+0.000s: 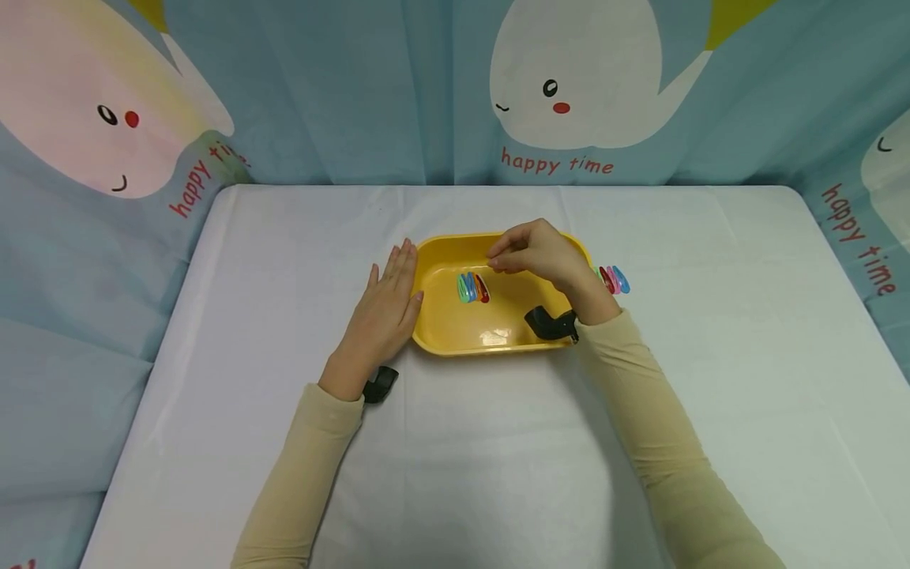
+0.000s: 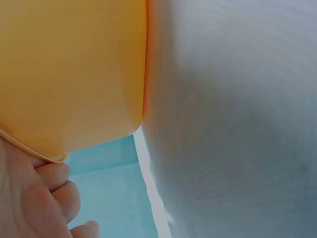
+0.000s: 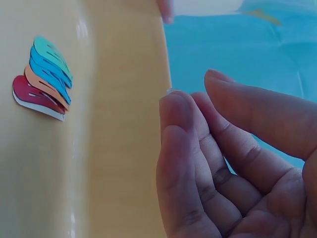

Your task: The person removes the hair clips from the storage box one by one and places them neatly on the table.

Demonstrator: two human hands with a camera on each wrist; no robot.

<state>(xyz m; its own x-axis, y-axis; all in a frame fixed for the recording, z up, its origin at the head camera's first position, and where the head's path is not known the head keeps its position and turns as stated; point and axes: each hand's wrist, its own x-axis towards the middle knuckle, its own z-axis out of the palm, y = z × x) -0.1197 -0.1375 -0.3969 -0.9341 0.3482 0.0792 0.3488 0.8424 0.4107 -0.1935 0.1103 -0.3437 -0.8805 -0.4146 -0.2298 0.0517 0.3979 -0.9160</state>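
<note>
Yellow tray: a shallow, round-cornered, plastic-looking yellow tray (image 1: 441,333) sits on the white cloth-covered table (image 1: 490,466).
Clips inside: a row of small, glossy, teardrop-shaped hair clips in green, blue, orange and red (image 1: 472,288) lies on the tray floor, left of its middle, the pieces close together and partly overlapping.
Clips outside: a second row of similar clips, with red, pink and blue visible (image 1: 614,280), lies just beyond the right rim, partly hidden by the right wrist.
Left hand: the left hand (image 1: 384,304) lies along the left rim, fingers extended and touching it; no clip shows in its grasp.
Right hand: the right hand (image 1: 536,253) is over the tray, fingers loosely bent, thumb apart from the fingertips; no held object is visible.
Risk, row: a low sweep of the right fingers could scatter the inside clips.
Risk, tray: uneven left-hand pressure could slide or tip the tray.
Risk, wrist: a lowered right forearm could knock the outside clips.
</note>
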